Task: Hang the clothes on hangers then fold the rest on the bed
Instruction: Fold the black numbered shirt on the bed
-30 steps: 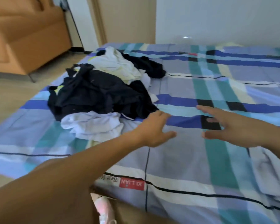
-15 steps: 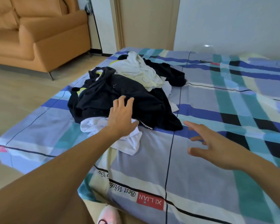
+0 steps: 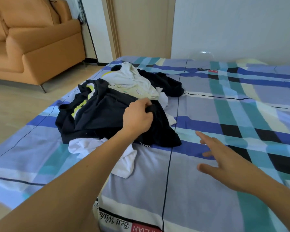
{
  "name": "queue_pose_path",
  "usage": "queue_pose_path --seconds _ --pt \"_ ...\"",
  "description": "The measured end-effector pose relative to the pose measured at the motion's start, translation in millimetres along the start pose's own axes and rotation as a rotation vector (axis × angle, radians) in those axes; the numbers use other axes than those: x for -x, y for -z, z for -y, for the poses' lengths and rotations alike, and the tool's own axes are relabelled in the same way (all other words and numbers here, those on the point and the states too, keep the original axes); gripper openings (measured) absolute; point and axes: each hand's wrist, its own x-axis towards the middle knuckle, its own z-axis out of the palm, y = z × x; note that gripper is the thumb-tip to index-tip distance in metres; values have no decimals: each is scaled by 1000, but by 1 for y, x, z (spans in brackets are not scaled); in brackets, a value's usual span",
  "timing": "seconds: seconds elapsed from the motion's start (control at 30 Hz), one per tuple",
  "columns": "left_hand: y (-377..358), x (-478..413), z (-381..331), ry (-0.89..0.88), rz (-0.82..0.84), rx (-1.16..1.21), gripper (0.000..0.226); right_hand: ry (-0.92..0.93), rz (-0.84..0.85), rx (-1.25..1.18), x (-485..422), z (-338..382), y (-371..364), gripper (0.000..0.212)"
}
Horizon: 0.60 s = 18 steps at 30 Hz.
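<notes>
A heap of clothes lies on the left half of the bed (image 3: 224, 190), which has a blue, teal and cream plaid sheet. On top of the heap is a dark navy garment (image 3: 99, 118) with yellow print. A cream-white garment (image 3: 129, 81) lies behind it and a white garment (image 3: 84, 146) pokes out at the front. My left hand (image 3: 137, 116) reaches into the heap and pinches a fold of the dark navy garment. Right of the heap, my right hand (image 3: 224, 161) hovers over the sheet with its fingers spread, holding nothing. No hangers are in view.
An orange sofa (image 3: 32, 44) stands on the wooden floor (image 3: 15, 106) at the left. A thin black pole (image 3: 90, 36) stands by the sofa's end. A beige door (image 3: 141, 27) and a white wall (image 3: 233, 27) lie behind the bed.
My left hand has moved from the sheet up onto the heap and closed on the dark navy garment. My right hand stays spread over the sheet. The view has swung left.
</notes>
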Motion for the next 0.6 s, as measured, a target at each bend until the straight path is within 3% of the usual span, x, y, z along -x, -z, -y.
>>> queue_pose_path --seconds 0.17,0.27,0.3,0.37,0.4,0.47,0.6 --pt "-4 28 -44 -185 83 167 9 29 -183 -271 -14 15 7 110" --pt "0 45 -63 -282 169 325 10 69 -163 -381 -20 22 1 108" --pt "0 53 -71 -331 236 372 15 141 -164 -354 -20 24 -2 99" --pt "-4 72 -83 -440 370 352 21 253 -227 -294 -19 28 -4 50" --pt "-6 80 -88 -489 425 284 21 279 -226 -307 -16 31 -1 38" --pt "-7 90 -94 -546 512 118 21 180 -138 -466 -12 32 8 44" --pt "13 73 -82 -538 528 89 46 78 -199 -336 -6 1 39 69"
